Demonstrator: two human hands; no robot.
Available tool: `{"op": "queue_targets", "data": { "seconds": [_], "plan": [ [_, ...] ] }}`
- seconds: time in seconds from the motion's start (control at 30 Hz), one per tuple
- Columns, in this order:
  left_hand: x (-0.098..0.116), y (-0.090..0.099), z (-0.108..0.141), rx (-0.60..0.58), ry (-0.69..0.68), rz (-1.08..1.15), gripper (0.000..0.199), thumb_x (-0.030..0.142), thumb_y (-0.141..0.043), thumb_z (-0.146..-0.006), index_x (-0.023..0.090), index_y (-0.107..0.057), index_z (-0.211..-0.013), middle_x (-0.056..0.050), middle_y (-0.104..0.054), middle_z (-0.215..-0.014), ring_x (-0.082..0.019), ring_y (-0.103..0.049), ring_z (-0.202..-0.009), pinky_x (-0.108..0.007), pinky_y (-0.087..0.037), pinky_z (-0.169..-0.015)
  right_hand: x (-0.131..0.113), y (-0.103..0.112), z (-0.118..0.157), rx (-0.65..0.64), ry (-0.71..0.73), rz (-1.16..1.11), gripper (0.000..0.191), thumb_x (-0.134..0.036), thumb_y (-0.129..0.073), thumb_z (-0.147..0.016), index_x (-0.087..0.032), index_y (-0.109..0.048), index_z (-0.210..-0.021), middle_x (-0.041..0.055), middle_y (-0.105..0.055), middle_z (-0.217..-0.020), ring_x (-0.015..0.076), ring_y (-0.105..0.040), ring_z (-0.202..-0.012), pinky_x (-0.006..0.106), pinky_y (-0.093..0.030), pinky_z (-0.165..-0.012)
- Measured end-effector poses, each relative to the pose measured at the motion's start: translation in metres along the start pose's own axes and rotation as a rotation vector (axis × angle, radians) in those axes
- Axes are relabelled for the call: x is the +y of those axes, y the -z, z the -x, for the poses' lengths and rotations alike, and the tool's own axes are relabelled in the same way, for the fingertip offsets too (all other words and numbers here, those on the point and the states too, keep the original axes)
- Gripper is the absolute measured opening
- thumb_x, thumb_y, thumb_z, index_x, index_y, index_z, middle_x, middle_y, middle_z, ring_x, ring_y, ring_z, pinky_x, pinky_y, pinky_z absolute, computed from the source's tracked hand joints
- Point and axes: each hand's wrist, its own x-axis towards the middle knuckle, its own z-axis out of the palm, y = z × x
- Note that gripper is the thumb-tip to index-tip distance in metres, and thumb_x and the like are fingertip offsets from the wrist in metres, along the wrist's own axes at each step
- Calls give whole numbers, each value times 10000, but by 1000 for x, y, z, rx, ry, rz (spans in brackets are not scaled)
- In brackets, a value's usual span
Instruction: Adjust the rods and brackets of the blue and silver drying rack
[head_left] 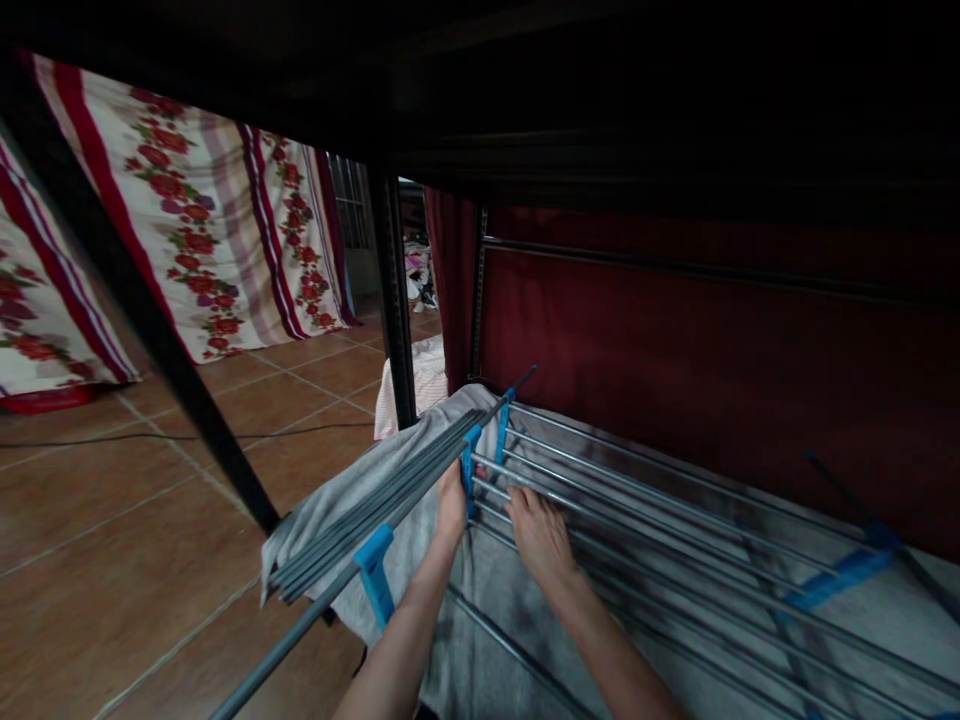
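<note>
My left hand (pixel 452 498) is closed around an upright blue plastic bracket (pixel 468 468), its fingertips partly hidden behind it. Close by on the right, my right hand (pixel 538 528) grips one of several parallel metal rods (pixel 637 500), near the end that meets the bracket. Other blue pieces lie along the same grey pole: one bracket (pixel 377 570) nearer me and one (pixel 504 425) farther off. A bundle of loose grey rods (pixel 375 515) rests beside my left hand. At the right, the parallel rods run to another blue bar (pixel 847 578).
Beneath the rods lies a grey blanket (pixel 427 430) on the shelf. Black metal posts (pixel 391 300) and a dark shelf overhead (pixel 600 90) frame the space. A maroon cloth (pixel 637 340) hangs behind; a floral curtain (pixel 202 230) hangs left over the tiled floor (pixel 180 520).
</note>
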Motion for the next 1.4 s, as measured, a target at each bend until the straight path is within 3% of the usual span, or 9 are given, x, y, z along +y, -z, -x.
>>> {"op": "queue_targets", "data": {
  "seconds": [0.07,0.13,0.33,0.53,0.8,1.4],
  "plan": [
    [3,-8,-6,-32,56,-11,595,698,-399,-910,209,-622,-653,-23,-581,-557,-166,-521,-514,-303,-468,-586,2,-2,-5,-44,-8,-13,340,-262,-316,-1061,-228,-620,-1210,69,-692,-1169,210,-665,-1045,314,-497,-841],
    [2,-12,-8,-30,65,-18,630,724,-366,-913,220,-580,-602,-6,-522,-500,-148,-455,-455,-296,-419,-530,4,-5,-7,-59,-4,-27,354,-275,-301,-1065,-237,-625,-1201,61,-695,-1173,202,-670,-1042,304,-493,-838],
    [0,-12,-6,-3,45,-36,580,688,-397,-928,227,-557,-615,11,-506,-506,-141,-411,-448,-293,-376,-517,5,-6,-5,-96,-10,-10,391,-266,-285,-1059,-256,-620,-1260,60,-695,-1200,207,-688,-986,313,-497,-826],
    [3,-16,-7,30,37,-23,501,641,-455,-924,237,-518,-635,37,-452,-502,-139,-396,-459,-285,-379,-521,6,-3,-6,-88,19,14,453,-264,-234,-1061,-255,-536,-1397,67,-649,-1327,232,-670,-1072,332,-495,-876],
    [2,-21,-7,39,82,-1,545,658,-373,-942,243,-455,-598,41,-410,-470,-123,-343,-411,-279,-342,-468,9,-5,-8,-116,10,-8,433,-259,-289,-1052,-245,-549,-1396,72,-669,-1310,234,-672,-1074,327,-487,-878],
    [-3,-21,-9,70,118,54,472,650,-477,-897,225,-498,-693,50,-473,-526,-99,-374,-424,-240,-311,-419,6,2,-5,-115,28,-44,412,-265,-272,-1055,-244,-602,-1302,72,-689,-1238,226,-677,-1017,326,-480,-824]
  ]
}}
